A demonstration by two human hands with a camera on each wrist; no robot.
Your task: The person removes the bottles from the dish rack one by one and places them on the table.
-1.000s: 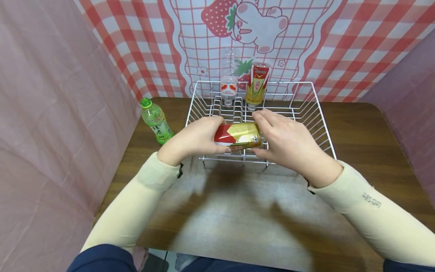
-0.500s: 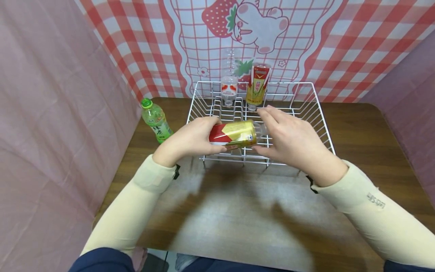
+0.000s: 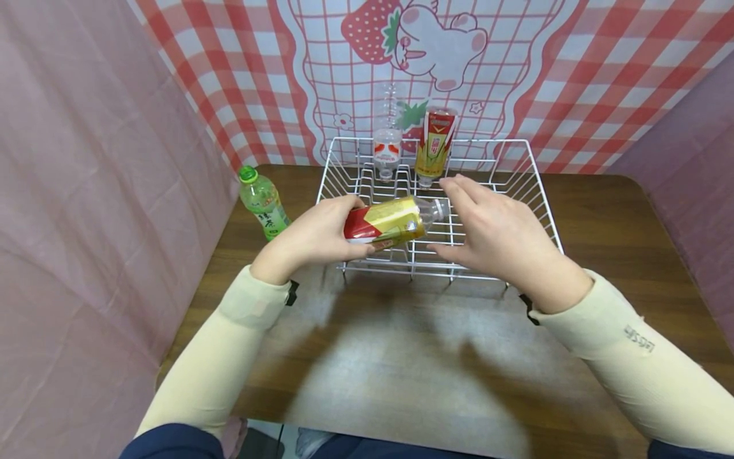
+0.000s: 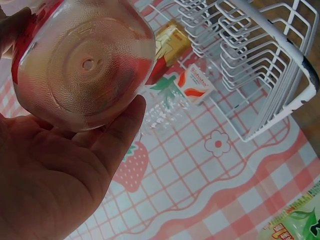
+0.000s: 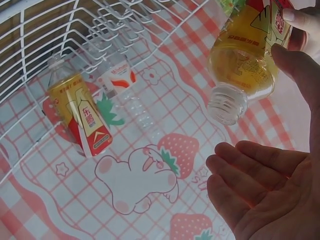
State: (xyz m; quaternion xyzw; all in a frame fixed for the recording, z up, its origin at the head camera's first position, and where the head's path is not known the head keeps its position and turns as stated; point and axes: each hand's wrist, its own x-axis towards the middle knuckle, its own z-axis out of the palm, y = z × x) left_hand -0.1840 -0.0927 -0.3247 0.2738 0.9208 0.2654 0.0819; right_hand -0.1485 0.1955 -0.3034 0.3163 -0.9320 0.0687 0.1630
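My left hand grips the lower end of a plastic drink bottle with a red and gold label. The bottle lies almost level above the front of a white wire dish rack, its neck toward the right. In the left wrist view the bottle's base faces the camera. An uncapped, threaded neck shows in the right wrist view. Beside that neck is my right hand, fingers extended and palm turned toward it, with nothing held.
In the rack's back part a clear bottle and another red and gold bottle stand upside down. Left of the rack, a green-capped tea bottle stands on the wooden table. A checked cloth hangs behind.
My left hand has drawn the bottle leftward, and its neck has come out from behind my right hand. The right hand has shifted slightly right and no longer surrounds the bottle's end.
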